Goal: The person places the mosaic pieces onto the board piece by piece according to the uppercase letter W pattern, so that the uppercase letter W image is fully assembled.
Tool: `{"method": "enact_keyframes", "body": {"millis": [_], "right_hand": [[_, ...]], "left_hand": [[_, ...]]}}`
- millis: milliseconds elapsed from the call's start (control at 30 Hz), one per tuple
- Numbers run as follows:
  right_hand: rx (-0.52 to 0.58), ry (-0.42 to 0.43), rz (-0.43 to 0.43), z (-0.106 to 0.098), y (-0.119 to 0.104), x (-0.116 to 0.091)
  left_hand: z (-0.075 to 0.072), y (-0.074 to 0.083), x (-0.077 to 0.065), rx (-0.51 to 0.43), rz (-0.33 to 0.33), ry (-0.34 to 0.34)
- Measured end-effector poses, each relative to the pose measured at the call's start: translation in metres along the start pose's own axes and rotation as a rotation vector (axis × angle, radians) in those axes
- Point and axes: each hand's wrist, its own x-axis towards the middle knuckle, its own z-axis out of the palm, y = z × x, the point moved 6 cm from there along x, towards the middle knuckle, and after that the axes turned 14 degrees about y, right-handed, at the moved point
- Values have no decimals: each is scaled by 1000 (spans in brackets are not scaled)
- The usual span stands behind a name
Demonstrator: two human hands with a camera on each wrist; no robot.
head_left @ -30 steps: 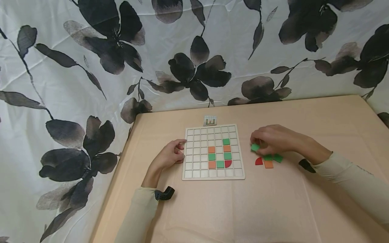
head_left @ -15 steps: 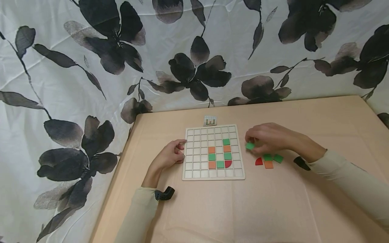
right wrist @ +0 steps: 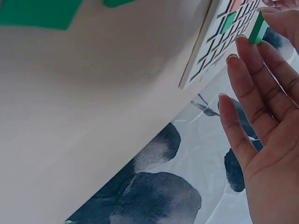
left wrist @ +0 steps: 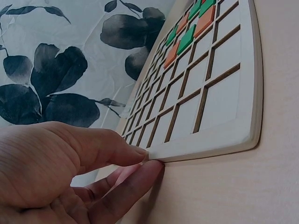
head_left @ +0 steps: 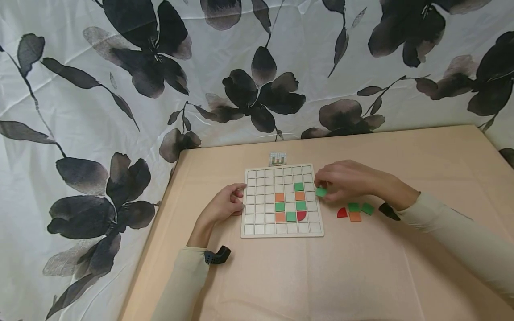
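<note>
A pale square grid board (head_left: 261, 232) lies on the table, with several green and orange square tiles and a red rounded tile (head_left: 301, 216) in its cells. My left hand (head_left: 221, 205) is at the board's left edge; in the left wrist view its thumb (left wrist: 110, 147) and a curled finger meet at the rim. Just off the board's right edge, my right hand (head_left: 347, 180) pinches a green square tile (head_left: 321, 192) between thumb and fingertips. The right wrist view shows this green tile (right wrist: 258, 29) tilted on edge, the other fingers extended.
Loose tiles lie right of the board: a red rounded tile (head_left: 341, 213), an orange square tile (head_left: 355, 217) and two green square ones (head_left: 367, 209). A small card with a printed grid (head_left: 278, 158) sits behind the board. Flower-patterned cloth (head_left: 225, 53) hangs beyond the table's far edge.
My right hand has moved left with the green tile, from above the loose tiles to the board's right edge. My left hand stays in place.
</note>
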Motion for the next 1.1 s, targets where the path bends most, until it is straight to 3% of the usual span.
{"method": "enact_keyframes", "body": {"millis": [500,767,1100], "right_hand": [[29,-1,-115,9,-20,19],[53,-31,-121,16,-31,31],[67,-30,-189,26,-47,44]], "left_hand": [[0,1,0,-10,-10,-5],[0,1,0,-4,-10,-3],[0,1,-1,-6,-5,-1]]}}
